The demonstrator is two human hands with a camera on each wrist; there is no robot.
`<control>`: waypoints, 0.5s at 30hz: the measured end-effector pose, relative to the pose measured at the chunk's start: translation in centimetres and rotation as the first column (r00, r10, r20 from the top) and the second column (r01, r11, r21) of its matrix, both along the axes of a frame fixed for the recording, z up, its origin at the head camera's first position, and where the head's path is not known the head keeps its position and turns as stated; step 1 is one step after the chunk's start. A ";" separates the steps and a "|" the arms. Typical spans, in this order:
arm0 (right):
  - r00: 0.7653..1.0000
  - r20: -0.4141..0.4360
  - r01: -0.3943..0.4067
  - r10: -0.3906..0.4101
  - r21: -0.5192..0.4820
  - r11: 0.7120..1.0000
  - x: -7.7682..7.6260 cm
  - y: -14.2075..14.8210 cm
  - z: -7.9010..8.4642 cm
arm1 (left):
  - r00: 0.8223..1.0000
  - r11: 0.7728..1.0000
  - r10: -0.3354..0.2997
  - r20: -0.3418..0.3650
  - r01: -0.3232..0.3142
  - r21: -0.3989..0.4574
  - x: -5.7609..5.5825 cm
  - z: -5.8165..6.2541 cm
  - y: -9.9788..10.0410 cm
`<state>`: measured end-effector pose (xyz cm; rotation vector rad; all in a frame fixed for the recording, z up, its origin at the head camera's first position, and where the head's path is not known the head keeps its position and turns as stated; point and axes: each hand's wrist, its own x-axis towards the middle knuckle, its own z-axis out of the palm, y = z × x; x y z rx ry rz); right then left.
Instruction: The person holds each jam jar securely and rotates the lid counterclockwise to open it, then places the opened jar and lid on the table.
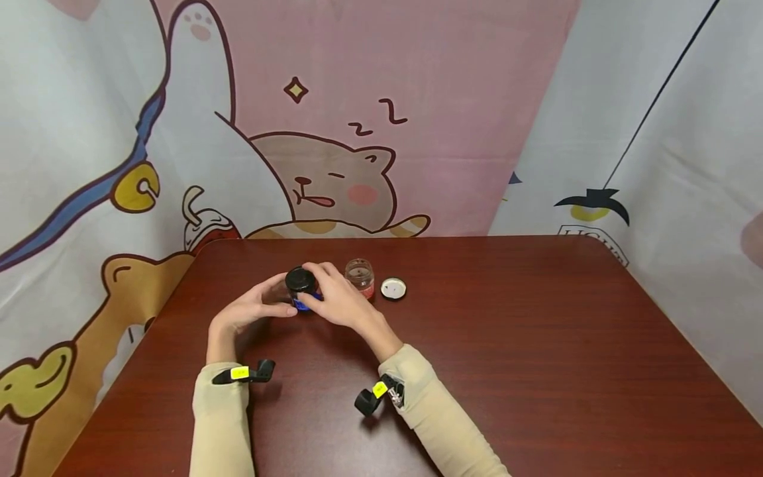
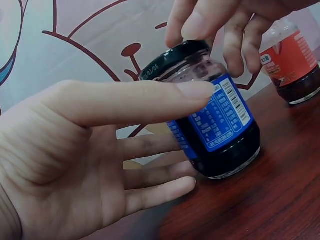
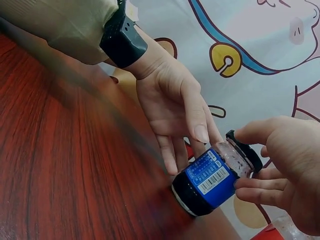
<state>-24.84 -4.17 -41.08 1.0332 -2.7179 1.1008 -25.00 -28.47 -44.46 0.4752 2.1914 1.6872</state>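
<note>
- Head view: the blue jar [image 2: 217, 131] is seen upright on the table [image 1: 536, 344], between the left hand [image 1: 250, 311] and the right hand [image 1: 342, 298], with its black lid [image 1: 301, 278] on.
- Right-hand fingers are curled and clamped about the lid; some are seen beside the neck in the right wrist view.
- Left-hand fingers are held apart from the thumb, which lies across the label [image 2: 222, 112] in the left wrist view; whether pressure is applied cannot be told.
- The step in hand is judged to be work on the lid with the blue jar steadied.
- The glass should be encircled low by the left hand, so that rotation is resisted.
- The lid should be gripped by its rim only; drag may be caused by fingers on the neck.
- The base should be kept flat and any turning force level; tilting may loosen the hold.
- Clearance should be kept from the red jar [image 1: 359, 271], uncovered just beyond the right hand, and the white cap [image 1: 393, 289] beside it.
</note>
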 end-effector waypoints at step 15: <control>0.999 0.014 0.041 -0.042 0.014 0.999 -0.1 -0.5 -0.5 | 0.998 0.998 -0.067 0.022 0.067 -0.022 -0.3 -0.4 0.6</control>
